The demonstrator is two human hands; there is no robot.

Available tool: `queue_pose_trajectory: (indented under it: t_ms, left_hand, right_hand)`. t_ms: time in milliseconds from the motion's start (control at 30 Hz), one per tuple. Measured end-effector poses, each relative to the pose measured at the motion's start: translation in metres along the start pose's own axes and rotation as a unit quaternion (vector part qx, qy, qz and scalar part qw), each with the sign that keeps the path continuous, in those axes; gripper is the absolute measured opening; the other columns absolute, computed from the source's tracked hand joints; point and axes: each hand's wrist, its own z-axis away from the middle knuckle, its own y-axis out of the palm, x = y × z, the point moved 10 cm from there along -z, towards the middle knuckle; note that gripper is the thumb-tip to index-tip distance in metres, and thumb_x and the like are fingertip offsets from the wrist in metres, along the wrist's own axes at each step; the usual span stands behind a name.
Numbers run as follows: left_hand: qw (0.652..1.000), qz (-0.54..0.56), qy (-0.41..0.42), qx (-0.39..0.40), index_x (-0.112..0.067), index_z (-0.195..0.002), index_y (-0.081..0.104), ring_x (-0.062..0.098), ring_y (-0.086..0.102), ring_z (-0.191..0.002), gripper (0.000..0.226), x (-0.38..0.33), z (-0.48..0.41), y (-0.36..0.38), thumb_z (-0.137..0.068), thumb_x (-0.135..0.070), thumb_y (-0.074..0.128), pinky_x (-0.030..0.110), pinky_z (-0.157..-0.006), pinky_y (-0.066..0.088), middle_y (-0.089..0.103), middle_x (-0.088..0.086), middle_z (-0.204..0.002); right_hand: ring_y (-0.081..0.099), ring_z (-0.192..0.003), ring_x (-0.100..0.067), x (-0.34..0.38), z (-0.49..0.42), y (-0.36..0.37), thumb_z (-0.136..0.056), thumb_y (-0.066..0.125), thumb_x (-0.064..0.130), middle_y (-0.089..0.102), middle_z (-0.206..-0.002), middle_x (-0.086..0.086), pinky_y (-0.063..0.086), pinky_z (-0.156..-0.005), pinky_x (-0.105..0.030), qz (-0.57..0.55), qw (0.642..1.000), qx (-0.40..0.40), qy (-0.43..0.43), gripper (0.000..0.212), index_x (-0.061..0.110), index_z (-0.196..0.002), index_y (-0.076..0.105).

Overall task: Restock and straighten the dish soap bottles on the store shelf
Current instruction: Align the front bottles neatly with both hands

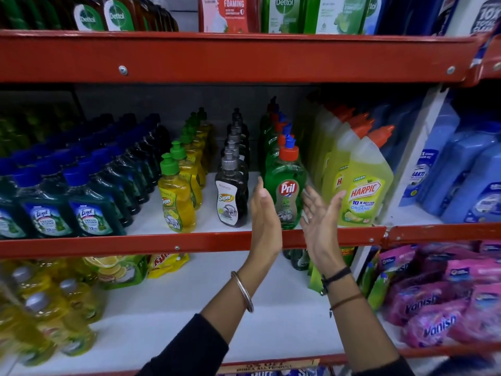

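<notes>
A green Pril dish soap bottle [286, 185] with an orange cap stands at the front of its row on the middle shelf [189, 244]. My left hand [264, 213] is flat and open just left of it. My right hand [320, 215] is open just right of it, palm facing the bottle. Neither hand grips it. To the left stand a row of dark Super bottles [231, 196] and a row of yellow Super bottles [177, 196] with green caps.
Yellow Harpic bottles [363, 191] crowd the right of the Pril row. Dark green Lizol bottles [89, 207] fill the shelf's left. Blue bottles [461, 172] stand far right. The lower shelf holds yellow bottles [40, 316], pouches and pink Vanish packs [439, 308]. Dettol bottles [284, 12] sit above.
</notes>
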Motion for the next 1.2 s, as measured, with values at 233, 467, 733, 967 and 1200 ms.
queue_pose_trajectory:
  t_ms: [233,467,733,967,1200]
  left_hand:
    - [0.998,-0.030,-0.024,0.056,-0.044,-0.149,0.014,0.015,0.022,-0.146,0.075,0.002,-0.003,0.004,-0.080,-0.067,0.001,0.028,-0.110,0.020,0.022,-0.007,-0.160]
    - [0.996,-0.056,-0.035,0.064,-0.048,-0.147,0.014,0.016,0.021,-0.146,0.073,0.006,-0.006,-0.001,-0.079,-0.070,0.001,0.038,-0.117,0.020,0.021,-0.008,-0.160]
    - [0.986,0.047,0.100,-0.126,-0.041,-0.116,0.056,0.007,0.053,-0.125,0.048,-0.005,0.014,-0.066,-0.089,-0.067,0.028,0.027,-0.106,0.040,0.062,-0.008,-0.129]
    - [0.998,0.013,0.028,-0.062,-0.033,-0.149,0.025,0.002,0.024,-0.143,0.070,0.003,-0.030,-0.097,-0.090,-0.069,0.027,0.037,-0.120,0.021,0.026,-0.013,-0.157]
    - [0.997,-0.005,-0.038,0.061,-0.047,-0.147,0.017,0.017,0.030,-0.143,0.106,0.015,-0.037,-0.097,-0.055,-0.099,0.011,0.044,-0.116,0.027,0.029,-0.005,-0.158]
  right_hand:
    - [0.029,-0.140,-0.016,0.002,-0.007,-0.006,-0.036,0.030,0.102,0.031,-0.155,-0.007,0.017,-0.117,-0.047,0.010,0.999,0.045,0.005,0.133,0.020,-0.140,0.039]
    - [0.036,-0.127,-0.009,0.006,-0.009,-0.010,-0.037,0.027,0.102,0.036,-0.152,-0.005,0.023,-0.115,-0.045,0.043,0.998,0.040,-0.005,0.131,0.022,-0.139,0.041]
    - [0.045,-0.127,0.000,0.010,0.037,0.013,-0.080,0.027,0.078,0.052,-0.136,0.001,0.034,-0.103,-0.014,0.109,0.967,-0.082,-0.216,0.082,0.018,-0.132,0.048]
    - [0.018,-0.145,-0.007,-0.031,0.026,0.098,-0.056,0.031,0.096,0.014,-0.158,0.009,0.017,-0.118,-0.032,0.037,0.992,0.062,-0.099,0.091,0.048,-0.133,0.019]
    - [0.026,-0.140,-0.006,-0.040,0.002,0.106,-0.047,0.023,0.101,0.027,-0.157,0.003,0.018,-0.117,-0.031,0.035,0.996,0.072,-0.041,0.125,0.025,-0.147,0.026]
